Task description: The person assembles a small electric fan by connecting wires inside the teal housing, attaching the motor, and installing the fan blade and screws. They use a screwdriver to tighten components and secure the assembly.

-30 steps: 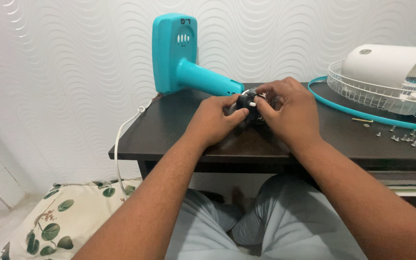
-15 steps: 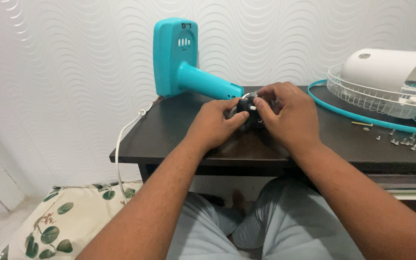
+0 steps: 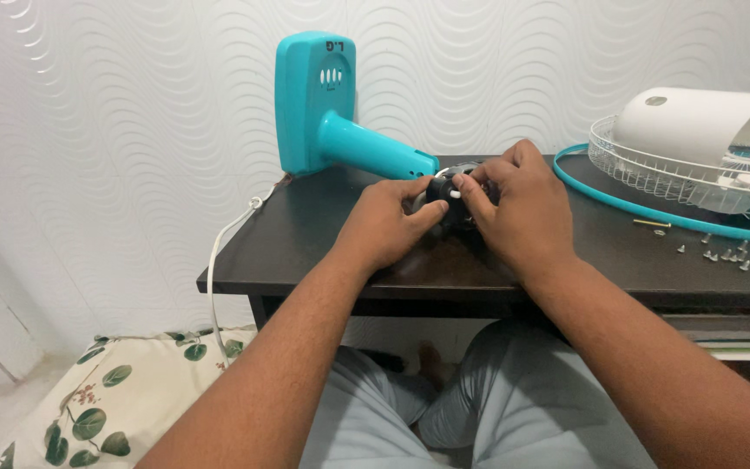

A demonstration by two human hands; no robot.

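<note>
On the far left a leaf-printed cushion (image 3: 106,399) lies on the floor, and a white cable (image 3: 223,260) hangs beside the dark table (image 3: 323,260). The turquoise fan stand (image 3: 323,113) lies on the table, against the wall. Your left hand (image 3: 384,221) comes in from below, palm down, with the fingers wrapped around the black motor part (image 3: 443,198) at the middle of the table. Your right hand (image 3: 518,204) grips the same part from the other side, fingertips bent on its white shaft. Further right are the wire grille (image 3: 653,161) and loose screws (image 3: 726,254).
</note>
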